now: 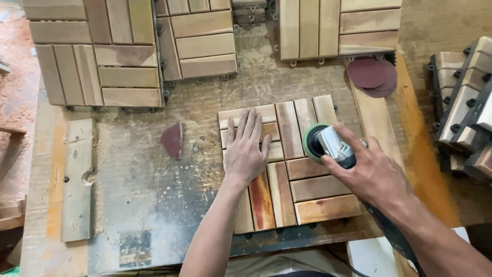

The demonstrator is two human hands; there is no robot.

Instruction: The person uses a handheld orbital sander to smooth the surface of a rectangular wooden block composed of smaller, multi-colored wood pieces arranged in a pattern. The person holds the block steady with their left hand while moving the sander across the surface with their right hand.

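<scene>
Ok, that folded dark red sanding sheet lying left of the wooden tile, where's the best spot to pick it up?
Pinch the folded sanding sheet at its wide upper end, coming from above. It lies flat on the workbench with bare surface all round, and it narrows to a point at the bottom, so the top probably gives more to grip. The left hand, flat on the wooden tile, is nearest.

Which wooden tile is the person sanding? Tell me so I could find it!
Start at the scratched workbench. Several slatted wooden tiles lie along its far edge, but one wooden deck tile sits alone near the front. It is the only one with the left hand pressed flat on it and the right hand holding a green-padded sander on it.
</scene>
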